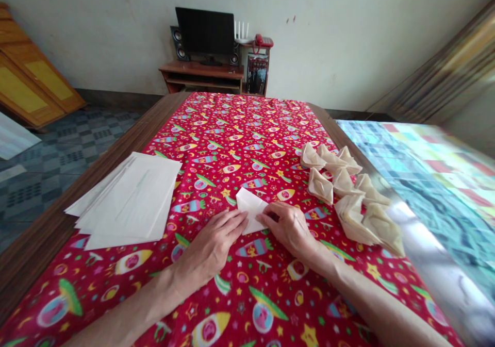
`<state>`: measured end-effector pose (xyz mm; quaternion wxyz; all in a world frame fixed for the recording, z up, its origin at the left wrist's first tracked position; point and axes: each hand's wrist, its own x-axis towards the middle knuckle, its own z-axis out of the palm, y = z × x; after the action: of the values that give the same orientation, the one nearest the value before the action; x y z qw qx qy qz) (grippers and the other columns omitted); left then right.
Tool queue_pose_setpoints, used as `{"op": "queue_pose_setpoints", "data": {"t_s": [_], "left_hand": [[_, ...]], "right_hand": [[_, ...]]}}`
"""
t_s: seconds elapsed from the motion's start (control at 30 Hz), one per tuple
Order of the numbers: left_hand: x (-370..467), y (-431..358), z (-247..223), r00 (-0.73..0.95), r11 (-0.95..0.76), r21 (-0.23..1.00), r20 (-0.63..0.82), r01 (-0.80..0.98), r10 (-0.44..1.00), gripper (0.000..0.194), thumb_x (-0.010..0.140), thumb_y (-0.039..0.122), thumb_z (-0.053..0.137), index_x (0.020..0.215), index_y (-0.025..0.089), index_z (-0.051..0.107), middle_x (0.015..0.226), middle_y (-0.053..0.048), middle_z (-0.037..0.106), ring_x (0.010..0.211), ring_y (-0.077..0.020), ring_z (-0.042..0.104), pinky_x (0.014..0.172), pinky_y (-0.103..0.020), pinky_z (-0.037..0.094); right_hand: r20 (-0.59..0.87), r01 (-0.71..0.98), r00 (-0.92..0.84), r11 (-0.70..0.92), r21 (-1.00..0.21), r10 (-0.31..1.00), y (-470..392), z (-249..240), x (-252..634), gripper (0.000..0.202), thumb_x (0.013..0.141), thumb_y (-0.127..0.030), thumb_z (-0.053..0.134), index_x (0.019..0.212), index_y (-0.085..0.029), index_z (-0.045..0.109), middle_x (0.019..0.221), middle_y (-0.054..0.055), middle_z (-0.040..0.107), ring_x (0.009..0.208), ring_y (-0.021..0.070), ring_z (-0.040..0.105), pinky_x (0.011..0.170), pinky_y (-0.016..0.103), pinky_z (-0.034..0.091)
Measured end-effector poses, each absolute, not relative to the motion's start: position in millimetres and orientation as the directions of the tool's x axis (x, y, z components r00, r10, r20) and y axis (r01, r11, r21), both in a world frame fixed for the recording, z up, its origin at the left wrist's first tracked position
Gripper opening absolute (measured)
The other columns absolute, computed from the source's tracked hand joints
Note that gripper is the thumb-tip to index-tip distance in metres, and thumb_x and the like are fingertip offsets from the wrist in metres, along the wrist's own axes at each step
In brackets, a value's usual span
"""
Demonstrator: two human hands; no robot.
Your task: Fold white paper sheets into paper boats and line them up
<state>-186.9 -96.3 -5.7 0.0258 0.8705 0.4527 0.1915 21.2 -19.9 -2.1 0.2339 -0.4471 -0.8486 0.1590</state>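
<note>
Folded paper sits at center frame, seemingly pinched in the grip of the right hand, the left hand flat-fingered and unclenched upon it, where even pressure should sharpen creases.

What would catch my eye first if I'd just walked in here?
Probably the bright red cloth with its cartoon rockets, spread over the table. At its middle, the left hand and right hand touch a small folded white paper. Cream folded shapes cluster on the right, opposite a loose stack of white sheets on the left.
</note>
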Motion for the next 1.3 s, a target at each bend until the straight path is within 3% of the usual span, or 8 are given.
{"op": "queue_pose_setpoints", "data": {"t_s": [0.5, 0.63, 0.93, 1.03, 1.17, 1.3], "left_hand": [[-182.7, -100.8, -9.5, 0.553, -0.611, 0.256, 0.266, 0.749, 0.789, 0.059, 0.084, 0.002, 0.033, 0.141, 0.015, 0.031, 0.140, -0.007, 0.045, 0.129, -0.0211, 0.037, 0.108, -0.041, 0.038], [-179.8, -103.0, -3.4, 0.570, -0.618, 0.231, 0.246, 0.751, 0.784, 0.054, 0.087, 0.005, 0.034, 0.140, 0.016, 0.035, 0.139, -0.006, 0.046, 0.127, -0.0213, 0.039, 0.107, -0.041, 0.037], [-178.9, -106.3, -1.9, 0.566, -0.594, 0.194, 0.186, 0.781, 0.804, 0.053, 0.086, 0.003, 0.035, 0.138, 0.017, 0.037, 0.140, -0.003, 0.045, 0.130, -0.0199, 0.034, 0.110, -0.038, 0.031], [-177.5, -107.4, -0.4, 0.556, -0.584, 0.195, 0.180, 0.788, 0.811, 0.053, 0.087, 0.004, 0.035, 0.138, 0.019, 0.036, 0.140, -0.002, 0.045, 0.129, -0.0191, 0.035, 0.110, -0.038, 0.031], [-176.7, -108.7, 2.0, 0.553, -0.584, 0.181, 0.196, 0.791, 0.810, 0.052, 0.088, 0.006, 0.038, 0.138, 0.018, 0.037, 0.138, -0.004, 0.047, 0.129, -0.0192, 0.036, 0.110, -0.038, 0.033], [-177.3, -108.5, 0.9, 0.550, -0.586, 0.151, 0.223, 0.796, 0.805, 0.053, 0.086, 0.003, 0.036, 0.137, 0.016, 0.039, 0.141, -0.005, 0.044, 0.131, -0.0185, 0.034, 0.110, -0.036, 0.032]], "right_hand": [[0.301, 0.672, -0.519, 0.600, -0.435, 0.800, -20.2, -1.8, 19.8, 0.022, 0.087, -0.036, 0.057, 0.073, -0.020, 0.057, 0.068, -0.002, 0.058, 0.063, 0.0107, 0.052, 0.061, 0.021, 0.033], [0.298, 0.682, -0.525, 0.604, -0.413, 0.797, -21.2, -1.0, 19.6, 0.021, 0.087, -0.036, 0.057, 0.074, -0.020, 0.057, 0.069, -0.002, 0.058, 0.064, 0.0110, 0.052, 0.060, 0.022, 0.034], [0.368, 0.726, -0.533, 0.635, -0.265, 0.762, -19.9, -2.3, 18.0, 0.019, 0.089, -0.032, 0.054, 0.075, -0.019, 0.059, 0.072, 0.002, 0.060, 0.069, 0.0145, 0.054, 0.063, 0.025, 0.039], [0.456, 0.700, -0.582, 0.700, -0.141, 0.673, -28.7, 2.6, 19.6, 0.018, 0.091, -0.023, 0.046, 0.088, -0.017, 0.064, 0.090, 0.007, 0.065, 0.084, 0.0198, 0.057, 0.071, 0.032, 0.043], [0.488, 0.445, -0.772, 0.895, -0.046, 0.409, -58.2, 7.2, 22.8, 0.033, 0.094, -0.015, 0.035, 0.120, -0.015, 0.056, 0.123, 0.009, 0.060, 0.113, 0.0223, 0.052, 0.096, 0.043, 0.040], [0.299, 0.505, -0.815, 0.861, -0.055, 0.497, -81.2, 4.1, 29.9, 0.045, 0.096, -0.025, 0.038, 0.137, -0.009, 0.039, 0.141, 0.012, 0.043, 0.130, 0.0232, 0.039, 0.106, 0.045, 0.035]]}}
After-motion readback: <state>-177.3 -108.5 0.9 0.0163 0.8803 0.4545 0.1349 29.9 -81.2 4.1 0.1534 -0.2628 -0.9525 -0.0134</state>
